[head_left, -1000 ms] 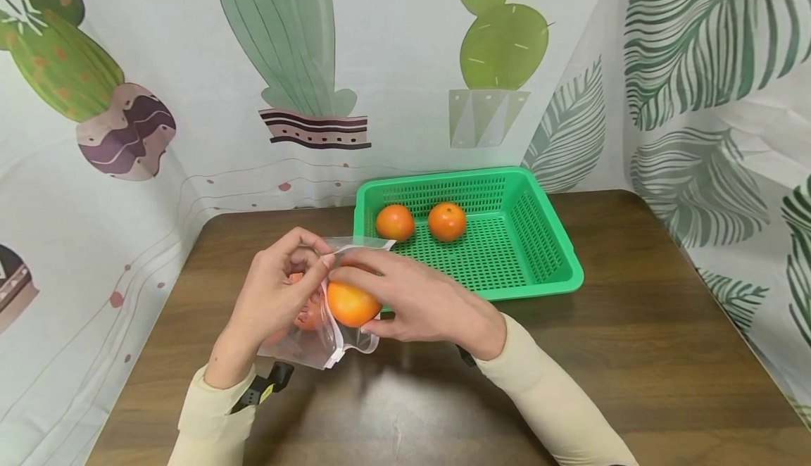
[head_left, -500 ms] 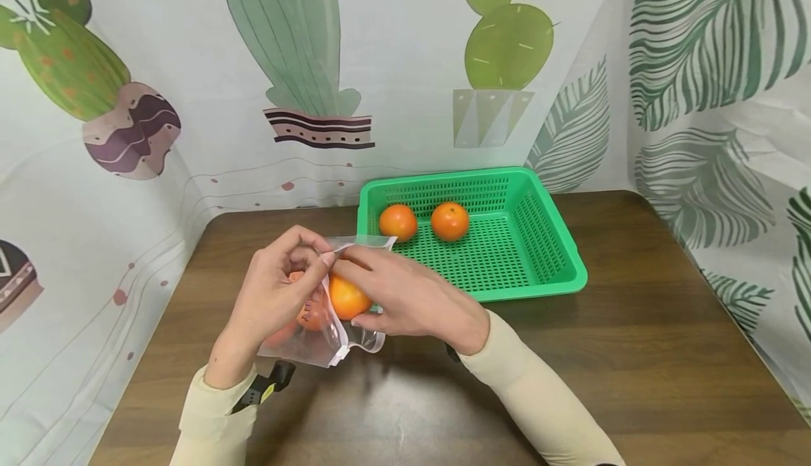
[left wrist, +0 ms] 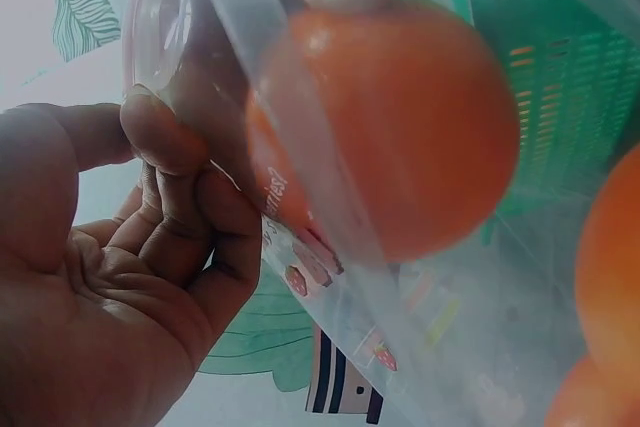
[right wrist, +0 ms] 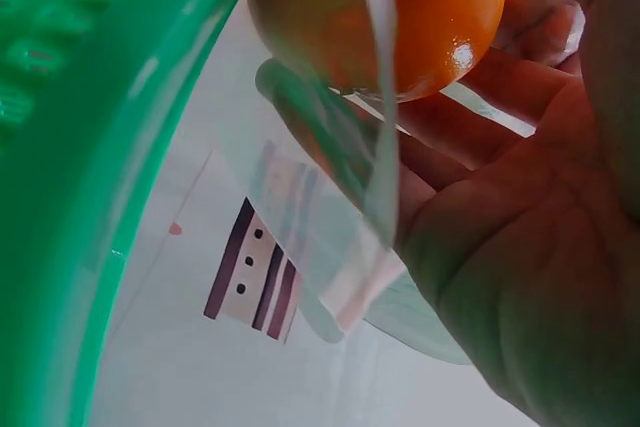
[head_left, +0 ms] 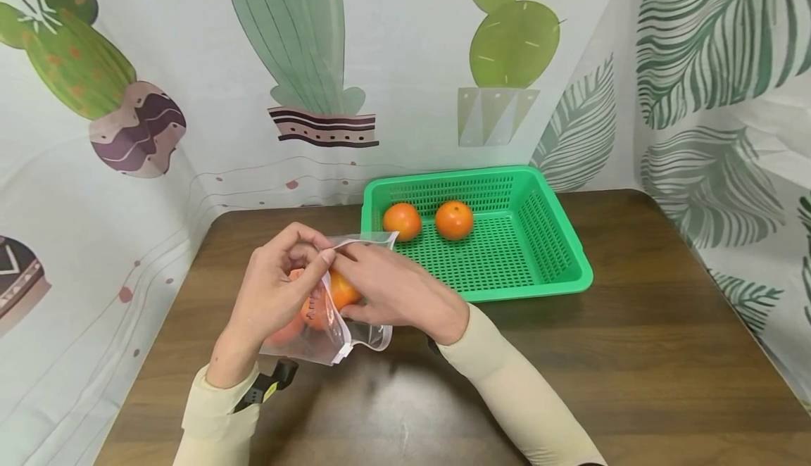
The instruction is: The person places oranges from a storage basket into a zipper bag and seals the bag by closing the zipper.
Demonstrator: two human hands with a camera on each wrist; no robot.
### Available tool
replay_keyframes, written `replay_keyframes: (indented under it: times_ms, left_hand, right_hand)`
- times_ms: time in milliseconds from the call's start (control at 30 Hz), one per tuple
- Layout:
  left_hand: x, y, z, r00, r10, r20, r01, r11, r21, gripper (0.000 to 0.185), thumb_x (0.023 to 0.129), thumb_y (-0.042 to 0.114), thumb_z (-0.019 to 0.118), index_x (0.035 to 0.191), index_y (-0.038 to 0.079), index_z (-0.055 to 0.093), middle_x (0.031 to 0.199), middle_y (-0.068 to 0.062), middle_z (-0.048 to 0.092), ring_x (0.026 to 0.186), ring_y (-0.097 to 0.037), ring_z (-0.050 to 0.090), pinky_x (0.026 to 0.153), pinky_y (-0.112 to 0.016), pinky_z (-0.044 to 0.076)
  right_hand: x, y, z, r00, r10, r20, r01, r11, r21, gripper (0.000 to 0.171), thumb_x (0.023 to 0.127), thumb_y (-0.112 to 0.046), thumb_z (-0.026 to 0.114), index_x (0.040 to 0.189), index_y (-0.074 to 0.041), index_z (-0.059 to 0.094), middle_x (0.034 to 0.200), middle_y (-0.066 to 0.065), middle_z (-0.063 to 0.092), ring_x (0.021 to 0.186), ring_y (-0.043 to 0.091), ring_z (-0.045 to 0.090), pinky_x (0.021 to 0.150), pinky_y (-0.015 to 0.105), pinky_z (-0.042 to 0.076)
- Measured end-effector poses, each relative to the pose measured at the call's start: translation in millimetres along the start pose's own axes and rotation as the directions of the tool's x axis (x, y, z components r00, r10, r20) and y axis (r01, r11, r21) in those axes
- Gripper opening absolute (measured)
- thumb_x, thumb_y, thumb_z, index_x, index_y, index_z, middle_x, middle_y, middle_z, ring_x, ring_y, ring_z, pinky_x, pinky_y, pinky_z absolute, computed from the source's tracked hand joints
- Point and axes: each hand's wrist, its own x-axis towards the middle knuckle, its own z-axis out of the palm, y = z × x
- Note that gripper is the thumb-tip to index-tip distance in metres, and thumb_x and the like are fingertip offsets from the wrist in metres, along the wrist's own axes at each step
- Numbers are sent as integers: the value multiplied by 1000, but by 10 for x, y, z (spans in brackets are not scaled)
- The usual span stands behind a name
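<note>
A clear zip bag [head_left: 326, 336] is held up over the brown table [head_left: 633, 353] at the left. My left hand [head_left: 279, 290] pinches the bag's upper edge [left wrist: 170, 67] and keeps its mouth apart. My right hand [head_left: 389, 286] grips an orange [head_left: 342, 288] and has it partly inside the bag's mouth; the same orange [left wrist: 400, 127] fills the left wrist view and shows in the right wrist view as orange [right wrist: 420, 17]. Other oranges [head_left: 304, 315] lie inside the bag. A green perforated basket [head_left: 557, 241] behind the hands holds two oranges [head_left: 402, 220] [head_left: 453, 219].
A printed cactus and leaf curtain [head_left: 190, 65] closes in the table at the back, left and right. The basket stands at the table's back middle. Bare wood lies at the right and along the front edge.
My right hand has pushed the orange leftward and deeper into the bag's mouth. My left hand keeps its pinch on the bag's edge in much the same place.
</note>
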Motion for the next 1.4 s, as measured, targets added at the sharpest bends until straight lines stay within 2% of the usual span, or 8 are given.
replay_keyframes:
  times_ms: [133,400,567,767,1067,1267,1400]
  left_hand:
    - [0,9,11,1000,-4,-1,4,1000,-16,14,99,5,74,107,13,66,66,4,65,52,-15,57,51,-24,46]
    - [3,28,31,1000,8,-9,-8,1000,-29,12,99,3,73,106,11,67,67,2,65,52,-13,57,51,-23,45]
    - [0,43,41,1000,6,-18,-7,1000,-20,13,99,1,73,105,11,68,69,2,67,55,-14,58,54,-23,46]
    - [2,32,46,1000,3,-19,-3,1000,-6,13,99,1,73,105,12,68,72,3,70,60,-15,62,58,-24,48]
    - [3,13,34,1000,17,-8,-17,1000,-12,13,99,2,73,107,10,67,68,2,66,53,-15,58,53,-23,46]
    - [7,-7,17,1000,7,0,-7,1000,10,13,99,3,73,106,12,65,67,5,66,52,-15,57,50,-24,44]
    - [6,-7,11,1000,14,0,-14,1000,18,14,100,3,73,107,12,65,67,6,65,52,-14,55,48,-25,42]
  right_hand:
    - [74,1,22,1000,24,20,-24,1000,9,66,86,-36,89,140,-11,59,127,3,66,108,18,65,100,32,53]
    - [185,9,89,992,92,88,-97,994,47,46,85,-31,90,122,-13,68,99,-4,65,88,12,60,82,29,52]
    - [196,21,142,988,105,115,-111,993,48,48,84,-28,91,124,-14,68,97,-5,66,88,11,60,84,30,53]
    - [199,14,170,985,113,129,-120,992,43,49,83,-26,91,124,-12,67,91,-5,63,84,11,59,80,28,53]
    - [145,10,62,994,79,80,-80,997,12,39,88,-23,84,122,-13,69,101,-3,64,91,15,61,89,31,52]
    - [61,-6,-75,997,45,65,-46,999,7,46,92,-24,81,131,-9,64,112,1,65,97,17,60,91,30,51]
    - [-7,1,-166,997,43,61,-46,998,50,52,91,-24,84,136,-8,64,122,2,66,101,16,63,92,29,54]
